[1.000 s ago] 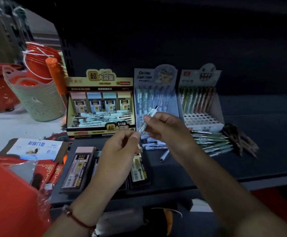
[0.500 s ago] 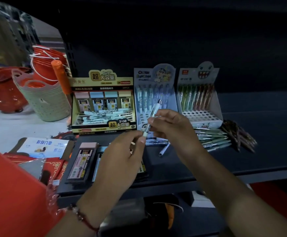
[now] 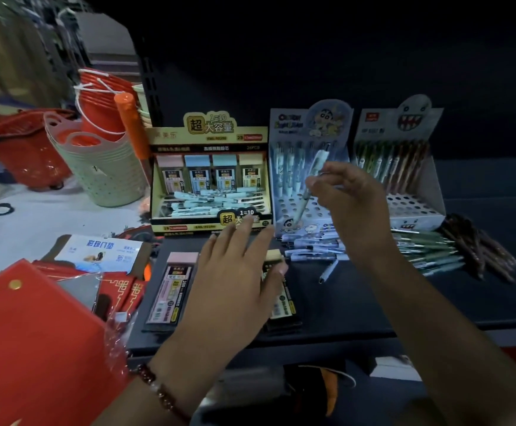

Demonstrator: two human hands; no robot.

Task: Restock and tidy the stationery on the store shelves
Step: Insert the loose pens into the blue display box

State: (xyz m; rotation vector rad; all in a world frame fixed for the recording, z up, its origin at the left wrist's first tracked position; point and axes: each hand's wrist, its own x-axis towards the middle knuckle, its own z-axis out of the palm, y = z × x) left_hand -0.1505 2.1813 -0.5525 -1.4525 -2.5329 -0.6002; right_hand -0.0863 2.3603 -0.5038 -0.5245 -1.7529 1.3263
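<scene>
A pale blue pen (image 3: 310, 182) is pinched by the right hand (image 3: 350, 204) over the cartoon display box (image 3: 309, 167), centre frame; the left hand (image 3: 235, 284) is spread flat, fingers straight.

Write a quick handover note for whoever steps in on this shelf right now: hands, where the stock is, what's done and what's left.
Right hand: pinches a pale blue pen, its tip at the holes of the blue cartoon display box.
Left hand: open, fingers spread above the lead refill boxes lying on the shelf.
Done: several pens stand in the blue box's back rows.
Left: seat this pen, then slot in the loose blue pens in front of it; green pens and brown pens lie loose by the white display box; refill boxes belong with the yellow display box.
</scene>
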